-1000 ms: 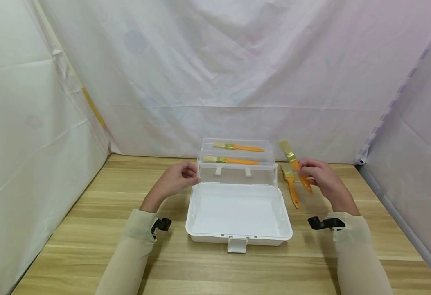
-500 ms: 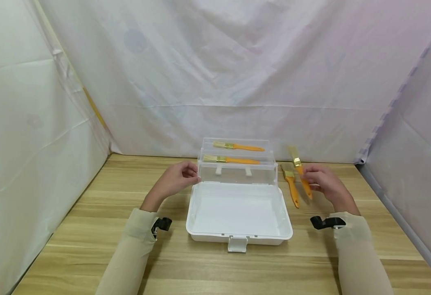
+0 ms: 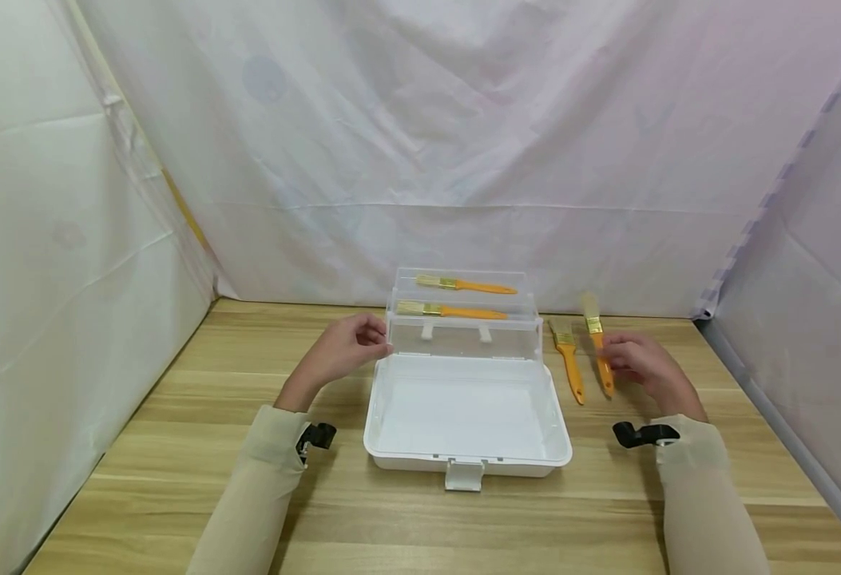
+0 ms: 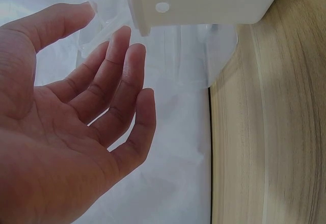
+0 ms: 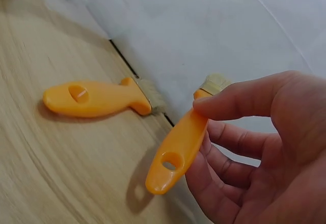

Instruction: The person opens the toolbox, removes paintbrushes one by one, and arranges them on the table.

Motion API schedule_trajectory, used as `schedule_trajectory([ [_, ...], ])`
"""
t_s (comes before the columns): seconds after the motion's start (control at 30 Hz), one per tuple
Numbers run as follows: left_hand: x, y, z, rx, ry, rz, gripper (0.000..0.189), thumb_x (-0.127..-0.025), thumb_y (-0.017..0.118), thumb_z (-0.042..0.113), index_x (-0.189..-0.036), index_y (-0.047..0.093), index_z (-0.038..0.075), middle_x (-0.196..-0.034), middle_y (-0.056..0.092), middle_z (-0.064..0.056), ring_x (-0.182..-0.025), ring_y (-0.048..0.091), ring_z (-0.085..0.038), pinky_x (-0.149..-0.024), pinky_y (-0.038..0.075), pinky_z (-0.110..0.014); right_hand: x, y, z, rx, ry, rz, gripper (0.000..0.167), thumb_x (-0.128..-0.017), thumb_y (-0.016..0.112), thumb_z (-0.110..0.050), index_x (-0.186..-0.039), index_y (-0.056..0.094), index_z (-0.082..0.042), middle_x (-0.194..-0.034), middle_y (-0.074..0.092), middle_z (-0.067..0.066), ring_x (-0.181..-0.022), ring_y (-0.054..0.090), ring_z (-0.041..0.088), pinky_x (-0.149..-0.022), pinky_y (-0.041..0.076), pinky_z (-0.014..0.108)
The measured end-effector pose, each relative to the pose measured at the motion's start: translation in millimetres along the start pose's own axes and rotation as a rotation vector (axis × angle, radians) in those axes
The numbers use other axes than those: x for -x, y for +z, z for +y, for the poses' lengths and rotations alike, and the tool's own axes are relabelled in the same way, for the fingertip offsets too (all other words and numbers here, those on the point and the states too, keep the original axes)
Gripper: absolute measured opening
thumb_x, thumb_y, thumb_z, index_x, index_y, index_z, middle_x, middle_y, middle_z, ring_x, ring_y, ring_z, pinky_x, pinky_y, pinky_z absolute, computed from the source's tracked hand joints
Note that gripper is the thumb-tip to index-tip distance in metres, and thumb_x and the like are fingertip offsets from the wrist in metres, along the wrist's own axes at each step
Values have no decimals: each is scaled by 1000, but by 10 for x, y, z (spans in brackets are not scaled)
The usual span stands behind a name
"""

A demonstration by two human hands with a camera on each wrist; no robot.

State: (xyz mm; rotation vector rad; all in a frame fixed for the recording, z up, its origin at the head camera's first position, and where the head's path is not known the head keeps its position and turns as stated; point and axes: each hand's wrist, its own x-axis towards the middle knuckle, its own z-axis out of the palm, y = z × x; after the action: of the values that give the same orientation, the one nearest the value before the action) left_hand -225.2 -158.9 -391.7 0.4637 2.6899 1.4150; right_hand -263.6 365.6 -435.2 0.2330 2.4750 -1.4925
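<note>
In the head view my right hand [image 3: 639,363] pinches a paintbrush [image 3: 597,343] by its orange handle, bristles pointing away; the right wrist view shows a shadow beneath the handle [image 5: 178,142]. Just left of it, a second paintbrush [image 3: 569,371] lies on the table. My left hand [image 3: 344,351] stays at the left side of the open white box [image 3: 466,461], thumb tip by its back corner. In the left wrist view the fingers [image 4: 112,91] are loosely bent beside the clear plastic; contact is hard to tell. Two more paintbrushes [image 3: 474,314] [image 3: 485,287] lie in the clear trays.
The box's front latch [image 3: 465,475] hangs down toward me. White cloth [image 3: 463,144] hangs close behind the clear trays and runs along both sides of the wooden table [image 3: 420,527].
My right hand has shifted right and slightly toward me with its paintbrush, which now points more straight away, parallel-like beside the lying brush. The left hand has stayed put.
</note>
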Motion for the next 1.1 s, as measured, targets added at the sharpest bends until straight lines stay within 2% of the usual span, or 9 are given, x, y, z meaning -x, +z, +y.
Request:
schedule_trajectory([
  [0.3, -2, 1, -3, 3, -2, -1, 29, -101, 80, 17, -122, 69, 1, -108, 72, -9, -100, 68, -25, -89, 57, -40, 6, -61, 85, 27, 20, 35, 54, -107, 70, -18, -145, 55, 16, -105, 69, -3, -86, 66, 7, -76, 61, 27],
  [0.53, 1, 1, -3, 3, -3, -5, 29, -101, 80, 17, -123, 69, 1, -108, 72, -9, -99, 68, -24, -88, 57, -40, -4, -68, 110, 70, 51, 46, 48, -107, 70, -18, -139, 59, 16, -104, 71, 2, -82, 68, 7, -75, 62, 26],
  [0.9, -8, 2, -14, 2, -4, -4, 29, -101, 80, 17, -122, 70, 1, -108, 72, -9, -100, 68, -25, -89, 57, -40, 8, -36, 116, 118, 23, 68, 33, -103, 73, -15, -122, 66, 11, -99, 69, 3, -78, 67, 10, -70, 61, 26],
  [1.1, -10, 2, -16, 0, -1, -3, 28, -101, 80, 17, -122, 69, 1, -108, 72, -9, -100, 68, -25, -89, 57, -40, -8, -13, 122, 145, 26, 91, 35, -104, 72, -16, -124, 65, 13, -101, 71, 7, -78, 67, 11, -69, 61, 26],
])
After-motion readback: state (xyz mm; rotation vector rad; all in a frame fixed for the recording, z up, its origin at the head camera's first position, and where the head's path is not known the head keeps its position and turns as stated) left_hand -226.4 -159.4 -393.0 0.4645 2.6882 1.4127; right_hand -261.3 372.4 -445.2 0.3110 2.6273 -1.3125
